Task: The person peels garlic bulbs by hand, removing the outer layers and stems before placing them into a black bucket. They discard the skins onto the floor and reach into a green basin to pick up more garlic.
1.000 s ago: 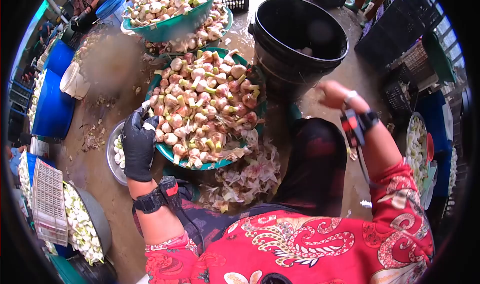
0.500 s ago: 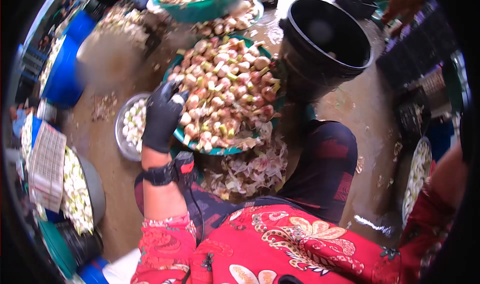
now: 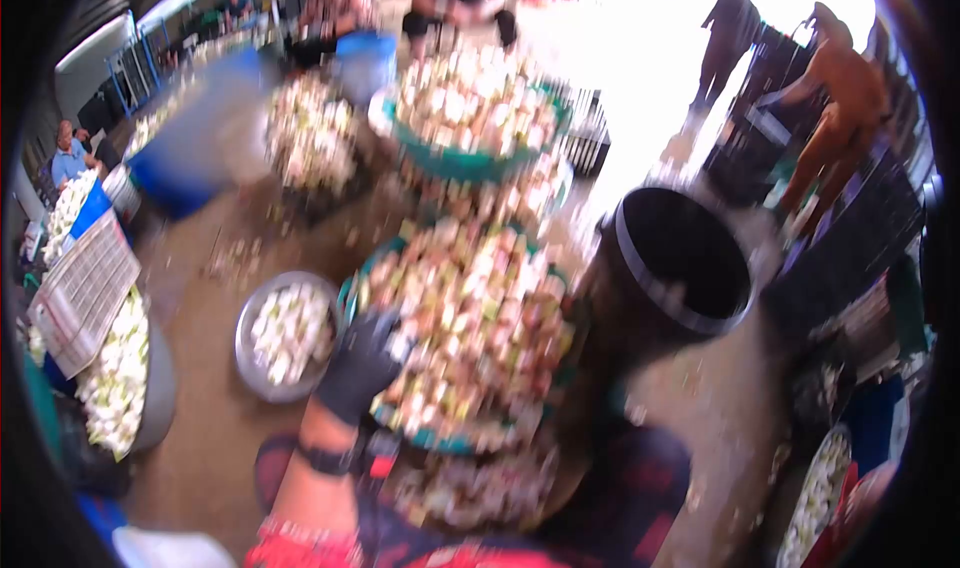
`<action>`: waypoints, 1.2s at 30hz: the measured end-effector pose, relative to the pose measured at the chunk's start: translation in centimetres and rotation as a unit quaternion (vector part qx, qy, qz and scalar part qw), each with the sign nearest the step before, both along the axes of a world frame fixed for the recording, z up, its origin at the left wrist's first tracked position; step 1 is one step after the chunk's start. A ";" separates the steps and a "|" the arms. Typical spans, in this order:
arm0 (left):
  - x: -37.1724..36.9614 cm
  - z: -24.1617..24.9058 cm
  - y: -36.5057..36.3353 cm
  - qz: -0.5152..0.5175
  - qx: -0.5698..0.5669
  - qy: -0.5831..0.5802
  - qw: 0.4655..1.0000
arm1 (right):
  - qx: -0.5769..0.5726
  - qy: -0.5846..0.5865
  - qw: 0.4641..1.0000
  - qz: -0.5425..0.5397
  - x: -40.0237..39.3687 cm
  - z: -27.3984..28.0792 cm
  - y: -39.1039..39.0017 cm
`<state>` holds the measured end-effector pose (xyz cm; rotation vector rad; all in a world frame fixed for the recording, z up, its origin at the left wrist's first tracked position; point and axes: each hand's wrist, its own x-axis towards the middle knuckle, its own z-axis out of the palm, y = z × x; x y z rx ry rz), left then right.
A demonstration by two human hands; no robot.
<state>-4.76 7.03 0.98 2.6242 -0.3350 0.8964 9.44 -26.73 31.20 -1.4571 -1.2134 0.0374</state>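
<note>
My left hand [image 3: 362, 368], in a black glove with a dark strap round its wrist, is at the left rim of a green basin heaped with garlic bulbs [image 3: 470, 328]. Its fingers are curled and blurred by motion, with a pale garlic bulb [image 3: 402, 348] showing at their tips. Beside it on the left stands a round metal bowl [image 3: 243, 343] of white peeled garlic. Loose skins [image 3: 470, 488] are piled below the basin, between my knees. My right hand is out of view.
A black bucket [image 3: 618, 243] stands right of the basin. Behind are another heaped green basin [image 3: 470, 163] and seated people [image 3: 455, 3]. Tubs of white garlic [image 3: 160, 388] line the left. A person [image 3: 840, 88] bends over dark crates [image 3: 850, 238] at right; another [image 3: 730, 38] stands farther back.
My view has tilted up, so the basin, bowl and bucket sit lower and people at the back now show. My left hand stays at the basin's left rim.
</note>
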 end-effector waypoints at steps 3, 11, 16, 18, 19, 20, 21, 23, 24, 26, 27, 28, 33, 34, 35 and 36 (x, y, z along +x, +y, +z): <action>-0.1 1.3 0.0 0.018 0.015 0.033 0.999 | 0.068 -0.086 0.994 0.010 -0.6 3.5 -0.4; -0.2 0.9 -0.9 0.009 -0.033 0.110 0.993 | 0.097 0.038 0.995 0.001 -4.6 -1.4 -0.7; 0.5 -2.7 -1.6 -0.008 -0.289 0.211 0.934 | 0.126 0.066 0.990 0.012 -6.7 -2.9 -0.8; 0.5 -1.9 -1.1 0.026 -0.060 0.076 0.995 | 0.182 0.018 0.982 0.053 -6.2 -2.3 0.9; 0.1 1.2 -1.9 0.075 -0.199 0.248 0.945 | 0.208 0.012 0.976 0.063 -6.3 -2.5 1.4; 0.4 0.0 -1.0 0.056 -0.117 0.170 0.977 | 0.226 0.009 0.972 0.062 -6.5 -2.9 1.3; 0.0 -1.8 -0.8 0.033 -0.043 0.102 0.993 | 0.234 0.018 0.970 0.059 -6.8 -3.6 1.0; -0.2 0.3 -1.1 0.035 -0.190 0.216 0.957 | 0.243 0.046 0.968 0.038 -7.7 -5.2 -0.3; -0.2 0.4 -1.1 0.036 -0.234 0.211 0.948 | 0.250 0.054 0.966 0.026 -8.2 -5.6 -0.8; -0.6 -0.9 -0.3 0.042 -0.100 0.165 0.980 | 0.257 0.083 0.963 -0.013 -10.0 -6.8 -2.1; -0.2 -0.9 -0.9 0.024 -0.130 0.179 0.975 | 0.246 0.099 0.963 -0.035 -11.0 -7.1 -3.0; -0.1 -1.0 -1.8 0.034 -0.188 0.210 0.959 | 0.244 0.111 0.962 -0.048 -11.6 -7.4 -3.5; 1.4 -5.1 -1.7 0.043 -0.241 0.264 0.933 | 0.282 0.128 0.949 -0.058 -12.7 -8.2 -3.7; 1.4 -4.3 -3.1 0.080 -0.221 0.337 0.912 | 0.287 0.125 0.947 -0.071 -13.0 -8.1 -4.1; 1.8 -7.2 -3.3 0.055 -0.161 0.330 0.929 | 0.293 0.118 0.946 -0.079 -13.1 -7.8 -4.3; 2.1 -10.5 -3.6 0.037 -0.118 0.337 0.933 | 0.298 0.105 0.945 -0.086 -13.2 -7.3 -4.5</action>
